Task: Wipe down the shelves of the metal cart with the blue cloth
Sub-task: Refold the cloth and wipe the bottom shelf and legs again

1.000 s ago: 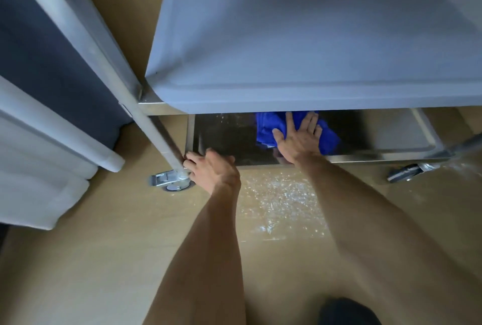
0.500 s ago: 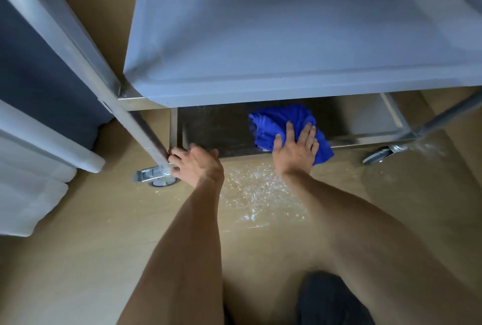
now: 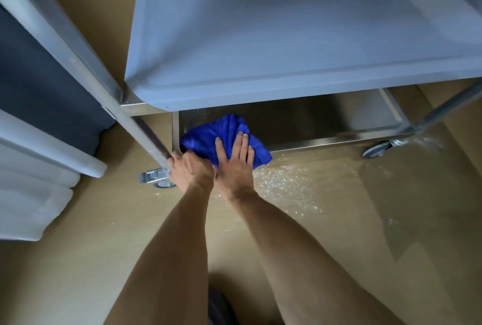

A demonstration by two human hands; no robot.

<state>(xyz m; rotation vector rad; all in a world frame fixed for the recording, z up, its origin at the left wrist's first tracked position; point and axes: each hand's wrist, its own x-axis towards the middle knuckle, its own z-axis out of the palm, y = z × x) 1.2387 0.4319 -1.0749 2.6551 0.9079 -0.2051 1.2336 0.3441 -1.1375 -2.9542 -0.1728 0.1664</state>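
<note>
The metal cart fills the upper view; its grey middle shelf (image 3: 287, 37) overhangs the dark bottom shelf (image 3: 326, 121). A crumpled blue cloth (image 3: 208, 134) lies at the bottom shelf's front left corner, hanging over the front rim. My right hand (image 3: 234, 163) presses flat on the cloth with straight fingers. My left hand (image 3: 190, 170) grips the foot of the cart's front left post (image 3: 146, 129), just beside the right hand.
White crumbs (image 3: 284, 181) are scattered on the tan floor before the cart. Caster wheels show at the front left (image 3: 159, 180) and front right (image 3: 377, 148). A dark blue and white piece of furniture (image 3: 39, 142) stands to the left.
My right hand has slid the blue cloth leftward along the bottom shelf's front, from the middle to the left corner beside my left hand. My left hand kept its hold on the post.
</note>
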